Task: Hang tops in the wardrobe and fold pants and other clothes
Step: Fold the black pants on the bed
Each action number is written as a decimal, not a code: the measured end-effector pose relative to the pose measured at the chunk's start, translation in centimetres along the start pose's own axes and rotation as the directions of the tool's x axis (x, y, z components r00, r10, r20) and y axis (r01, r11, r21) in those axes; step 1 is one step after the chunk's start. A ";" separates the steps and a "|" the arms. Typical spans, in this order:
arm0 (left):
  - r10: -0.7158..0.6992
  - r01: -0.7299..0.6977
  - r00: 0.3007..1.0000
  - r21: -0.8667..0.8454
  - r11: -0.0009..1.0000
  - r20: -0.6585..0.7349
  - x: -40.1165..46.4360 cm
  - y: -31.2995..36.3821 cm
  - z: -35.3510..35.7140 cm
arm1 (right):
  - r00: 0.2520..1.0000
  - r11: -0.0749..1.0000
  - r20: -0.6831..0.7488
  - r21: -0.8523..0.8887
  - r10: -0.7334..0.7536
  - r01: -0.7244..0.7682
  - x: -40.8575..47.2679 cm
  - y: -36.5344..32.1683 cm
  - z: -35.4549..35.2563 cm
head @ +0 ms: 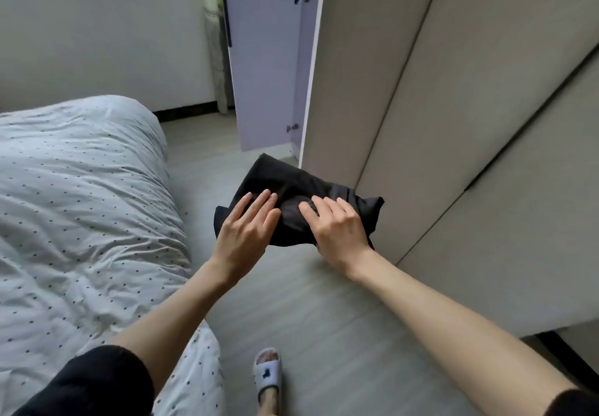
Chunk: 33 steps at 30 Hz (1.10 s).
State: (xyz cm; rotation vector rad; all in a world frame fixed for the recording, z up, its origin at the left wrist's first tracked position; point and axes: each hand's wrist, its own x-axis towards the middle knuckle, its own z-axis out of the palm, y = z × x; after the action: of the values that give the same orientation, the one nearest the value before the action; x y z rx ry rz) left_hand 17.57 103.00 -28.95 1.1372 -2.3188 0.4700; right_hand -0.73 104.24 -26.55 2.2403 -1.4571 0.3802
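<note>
Folded black garment [301, 195] at frame centre, carried above floor [324, 302]. Left hand [243, 231] and right hand [338, 227]: fingers straight, flat on top; thumbs hidden. Bed [81, 205] at left. Open wardrobe door [262, 59] upper centre; closed wardrobe panels [453, 124] right. Slippered foot [268, 372] bottom centre.

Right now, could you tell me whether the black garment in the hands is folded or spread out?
Folded: the black garment forms a compact bundle carried between both hands, fingers lying flat on top.
</note>
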 end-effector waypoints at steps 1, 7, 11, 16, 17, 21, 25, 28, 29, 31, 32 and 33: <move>-0.012 0.012 1.000 0.024 1.000 -0.008 1.0 -1.8 0.2 | 1.000 1.000 -0.025 0.003 -0.018 0.018 2.3 0.0 0.7; -0.131 0.137 0.990 0.127 0.982 -0.058 6.6 -15.1 1.5 | 0.968 0.984 -0.177 -0.009 -0.179 0.181 18.6 -0.8 4.3; -0.209 0.225 0.972 0.167 0.960 -0.106 11.2 -24.4 2.1 | 0.938 0.972 -0.255 -0.032 -0.235 0.234 30.3 -1.5 6.5; -0.218 0.236 0.970 0.197 0.951 -0.109 17.3 -33.1 3.9 | 0.908 0.967 -0.334 -0.056 -0.253 0.249 41.1 -0.5 10.2; -0.211 0.227 0.973 0.209 0.951 -0.096 19.3 -35.7 4.6 | 0.902 0.968 -0.351 -0.067 -0.252 0.244 44.2 0.0 11.4; -0.162 0.184 0.981 0.246 0.952 -0.105 24.5 -41.2 6.7 | 0.899 0.974 -0.376 -0.062 -0.224 0.216 50.9 1.8 14.2; -0.118 0.156 0.982 0.277 0.948 -0.149 32.8 -48.2 9.5 | 0.893 0.983 -0.411 -0.095 -0.184 0.159 60.4 5.2 16.5; -0.093 0.143 0.978 0.273 0.951 -0.187 39.8 -52.7 11.3 | 0.899 0.986 -0.410 -0.123 -0.153 0.112 67.2 8.9 17.4; -0.091 0.141 0.976 0.259 0.956 -0.197 42.2 -54.0 11.8 | 0.901 0.987 -0.411 -0.133 -0.140 0.093 69.3 10.2 17.7; -0.066 0.127 0.970 0.253 0.959 -0.235 46.4 -55.9 12.5 | 0.897 0.986 -0.424 -0.156 -0.126 0.065 72.7 12.6 17.9; -0.050 0.112 0.968 0.242 0.964 -0.247 48.7 -56.9 13.0 | 0.894 0.983 -0.432 -0.181 -0.119 0.043 74.6 14.0 18.1; -0.037 0.095 0.968 0.223 0.970 -0.249 51.1 -58.0 13.5 | 0.894 0.980 -0.436 -0.196 -0.106 0.020 76.4 15.4 18.2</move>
State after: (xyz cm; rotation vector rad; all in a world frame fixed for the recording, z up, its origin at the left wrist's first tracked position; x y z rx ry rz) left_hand 33.73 29.94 -5.48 1.1868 -2.0452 0.8267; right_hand 16.22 29.19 -4.47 1.8849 -1.1234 0.6569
